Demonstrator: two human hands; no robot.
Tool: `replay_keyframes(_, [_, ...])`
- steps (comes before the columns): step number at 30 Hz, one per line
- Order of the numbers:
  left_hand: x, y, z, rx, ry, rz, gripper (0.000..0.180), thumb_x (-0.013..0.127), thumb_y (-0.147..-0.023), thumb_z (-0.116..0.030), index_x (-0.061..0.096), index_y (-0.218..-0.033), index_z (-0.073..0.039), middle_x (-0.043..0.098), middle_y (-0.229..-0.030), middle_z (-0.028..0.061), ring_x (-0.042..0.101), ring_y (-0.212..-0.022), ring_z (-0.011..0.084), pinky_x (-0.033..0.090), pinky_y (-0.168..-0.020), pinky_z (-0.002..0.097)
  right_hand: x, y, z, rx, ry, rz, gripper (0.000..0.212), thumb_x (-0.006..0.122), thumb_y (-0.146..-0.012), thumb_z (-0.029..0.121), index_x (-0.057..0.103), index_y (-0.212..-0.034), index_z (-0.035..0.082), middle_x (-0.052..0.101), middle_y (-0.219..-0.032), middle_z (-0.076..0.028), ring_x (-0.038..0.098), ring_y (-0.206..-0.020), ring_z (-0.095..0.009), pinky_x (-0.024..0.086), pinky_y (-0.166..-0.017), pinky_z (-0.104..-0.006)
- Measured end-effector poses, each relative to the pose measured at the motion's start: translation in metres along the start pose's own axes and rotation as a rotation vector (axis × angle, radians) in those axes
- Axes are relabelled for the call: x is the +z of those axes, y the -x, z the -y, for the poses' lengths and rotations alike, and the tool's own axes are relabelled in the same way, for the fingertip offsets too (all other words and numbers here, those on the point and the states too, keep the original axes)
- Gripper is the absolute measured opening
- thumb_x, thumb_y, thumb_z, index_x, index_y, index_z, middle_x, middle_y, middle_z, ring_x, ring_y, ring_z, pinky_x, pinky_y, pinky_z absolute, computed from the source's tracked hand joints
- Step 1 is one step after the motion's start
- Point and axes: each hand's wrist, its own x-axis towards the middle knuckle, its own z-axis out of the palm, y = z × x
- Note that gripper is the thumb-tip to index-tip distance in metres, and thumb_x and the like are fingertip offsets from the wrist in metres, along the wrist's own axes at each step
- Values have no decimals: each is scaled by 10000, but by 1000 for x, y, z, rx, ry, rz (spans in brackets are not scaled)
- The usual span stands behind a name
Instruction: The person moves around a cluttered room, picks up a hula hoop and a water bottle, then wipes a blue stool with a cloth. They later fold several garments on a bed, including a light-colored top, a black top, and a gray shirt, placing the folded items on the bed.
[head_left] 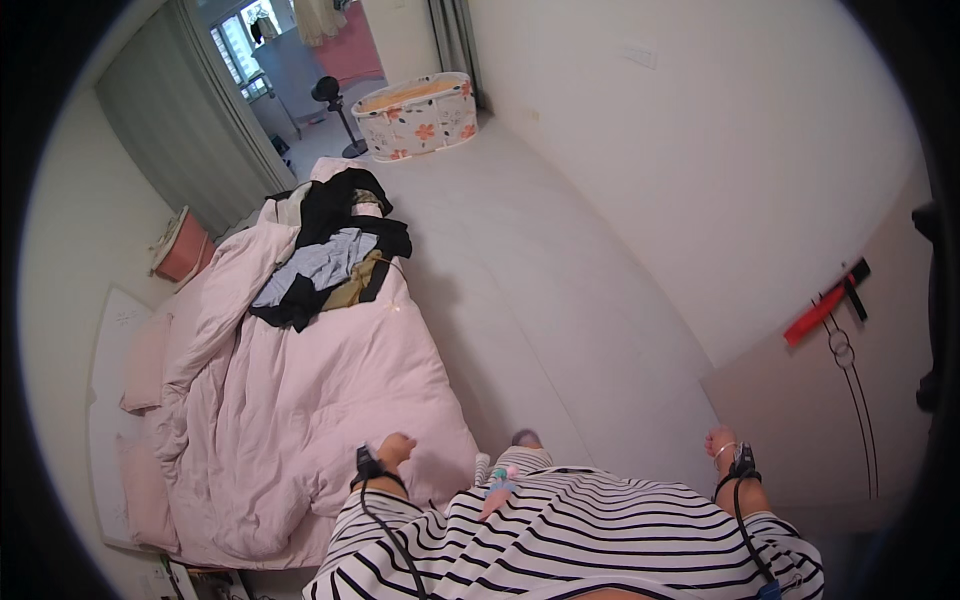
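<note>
My left hand [397, 447] hangs above the near edge of the bed, with fingers loosely apart and nothing seen in it. Over by the right wall, my right hand [718, 442] is held out from my side, away from any object. Its fingers are foreshortened, so their closure is unclear. Each wrist wears a black strapped device with a cable running up the arm. A pink quilt [330, 400] covers the bed beside my left hand. Farther along it lies a heap of clothes [330, 255], in black, light blue and olive.
Pale floor [520, 300] runs between the bed and the white wall. A flower-patterned tub [420, 118] and a black standing fan [345, 115] are at the far end. Pink pillows [148, 365] lie at the headboard. On the right, a red-and-black strap [825, 305] hangs with cords.
</note>
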Motion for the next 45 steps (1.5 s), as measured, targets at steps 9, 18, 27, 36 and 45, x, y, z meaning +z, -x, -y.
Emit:
replay_keyframes(9, [-90, -138, -75, -140, 381, 86, 318, 509, -816, -320, 555, -959, -39, 604, -813, 81, 599, -667, 203, 445, -539, 370, 22, -137, 251, -333, 816, 343, 136, 471, -824, 163, 570, -765, 90, 577, -681, -46, 581, -601, -168, 452, -483, -320])
replay_keyframes(18, [-248, -328, -366, 405, 472, -160, 406, 534, -812, -292, 556, -1088, 4, 623, -983, 178, 609, -873, 310, 466, -774, 362, -20, -309, 387, 137, 490, 222, 156, 452, -843, 207, 564, -853, 100, 570, -723, -42, 556, -599, -173, 428, -470, -323])
replay_keyframes(27, [-339, -420, -299, -242, 262, -175, 413, 512, -779, -336, 611, -954, 25, 629, -765, 193, 616, -665, 293, 478, -617, 391, -10, -611, 681, -927, 1699, 293, 201, 537, -756, 255, 635, -765, 80, 642, -763, -102, 614, -731, -285, 487, -650, -413])
replay_keyframes(36, [-409, -513, -253, -610, 902, -151, 195, 532, -832, -244, 561, -874, -56, 551, -718, 60, 550, -609, 208, 408, -493, 336, 175, -733, 1079, -591, 275, 236, 191, 487, -835, 231, 570, -804, 61, 570, -648, -34, 539, -540, -134, 440, -465, -285])
replay_keyframes(45, [-700, -804, -345, -55, 485, -340, 328, 532, -819, -294, 603, -951, -2, 619, -778, 151, 614, -770, 235, 472, -672, 328, 174, -848, 1109, 4, 568, 454, 142, 435, -843, 163, 555, -824, 89, 534, -683, -46, 509, -562, -186, 408, -457, -319])
